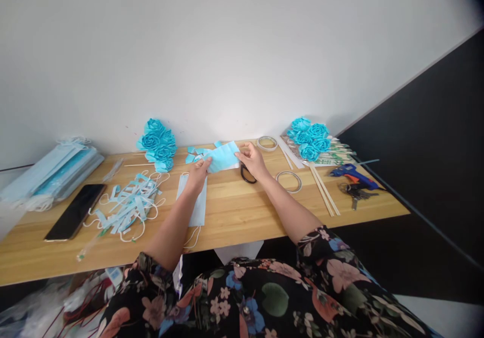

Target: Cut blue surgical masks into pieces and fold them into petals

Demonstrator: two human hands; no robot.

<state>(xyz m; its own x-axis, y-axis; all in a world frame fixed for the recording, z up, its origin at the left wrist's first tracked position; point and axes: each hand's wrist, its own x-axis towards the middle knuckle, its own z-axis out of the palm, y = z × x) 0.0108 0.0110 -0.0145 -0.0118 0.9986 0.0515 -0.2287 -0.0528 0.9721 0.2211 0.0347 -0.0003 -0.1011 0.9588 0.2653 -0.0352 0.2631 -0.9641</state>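
Both my hands hold a light blue piece of face-mask fabric point(224, 156) above the wooden table point(234, 217). My left hand point(197, 174) pinches its left end, fingers closed. My right hand point(252, 160) pinches its right end, fingers closed. Black-handled scissors point(247, 174) lie under my right hand. A whole face mask point(194, 202) lies flat under my left wrist. Small blue cut scraps point(196, 152) sit just behind the held piece.
Blue fabric roses point(158, 144) stand at the back left, more roses point(308, 137) at the back right. A stack of masks point(49, 174), a phone point(75, 211), cut strips and ear loops point(130, 204), tape rolls point(289, 180), chopsticks point(324, 190), a glue gun point(351, 174) and keys point(355, 192) lie around.
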